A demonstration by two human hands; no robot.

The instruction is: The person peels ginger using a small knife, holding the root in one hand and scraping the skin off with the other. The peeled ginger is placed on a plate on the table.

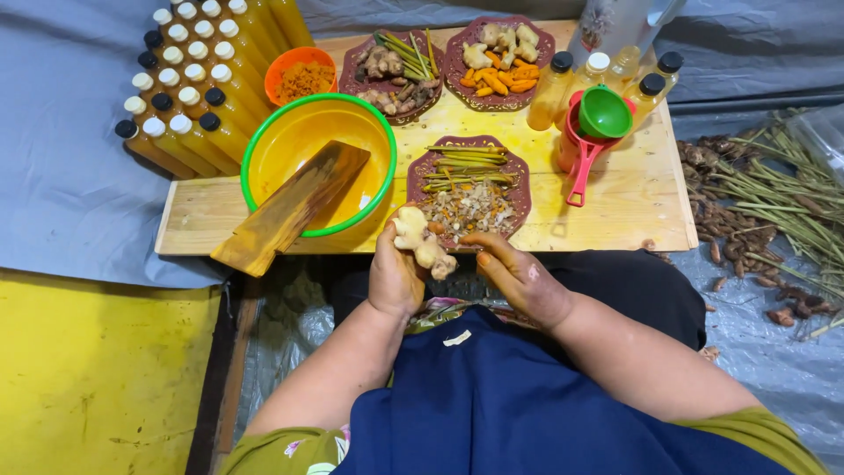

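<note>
At the lower centre of the frame, the left hand (393, 280) had its grip closed around a knobbly ginger root (422, 241), held at the near edge of the wooden surface (633, 198). The right hand (519, 277) lay beside it, fingers loose and holding nothing. The step looked like handling the root for cleaning; next, the right fingers would need to meet it.

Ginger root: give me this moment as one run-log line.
left hand: grips ginger root | right hand: empty, touching root's end | location: table edge, before maroon plate

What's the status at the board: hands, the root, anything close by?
Left hand gripping ginger root. Right hand empty, fingertips near the root. Maroon plate of stalks and shavings just beyond.
</note>
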